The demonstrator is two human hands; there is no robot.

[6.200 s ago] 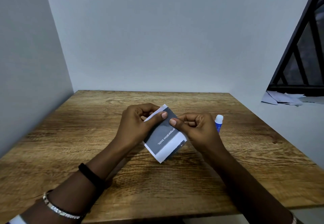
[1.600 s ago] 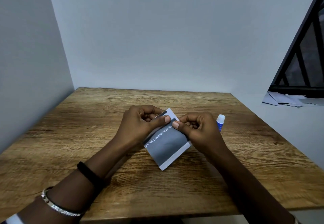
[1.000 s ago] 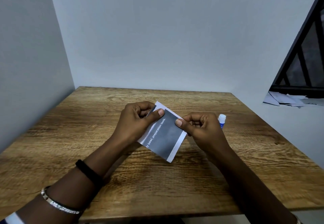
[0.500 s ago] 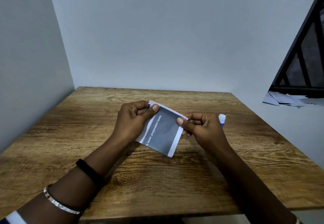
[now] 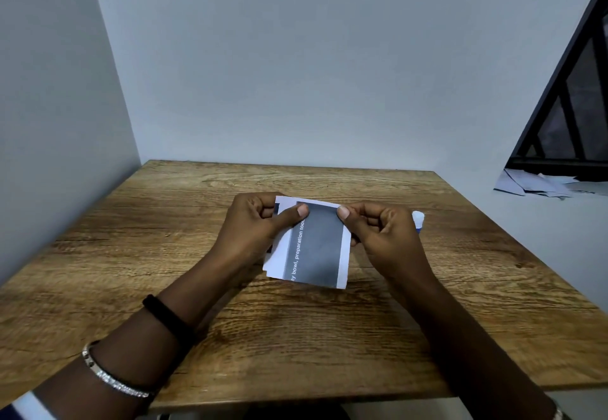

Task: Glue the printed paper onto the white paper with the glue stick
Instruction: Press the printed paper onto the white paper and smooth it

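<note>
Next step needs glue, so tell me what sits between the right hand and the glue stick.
Nothing visible: the glue stick stands just behind the right hand, which pinches the printed paper.

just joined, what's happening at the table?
A person is holding the printed paper over the wooden table with both hands. The left hand pinches its top left edge and the right hand its top right corner, thumbs on the grey printed face. The glue stick stands on the table behind the right hand, white cap on, not in use. A white sheet edge shows under the print; whether they are bonded can't be told.
</note>
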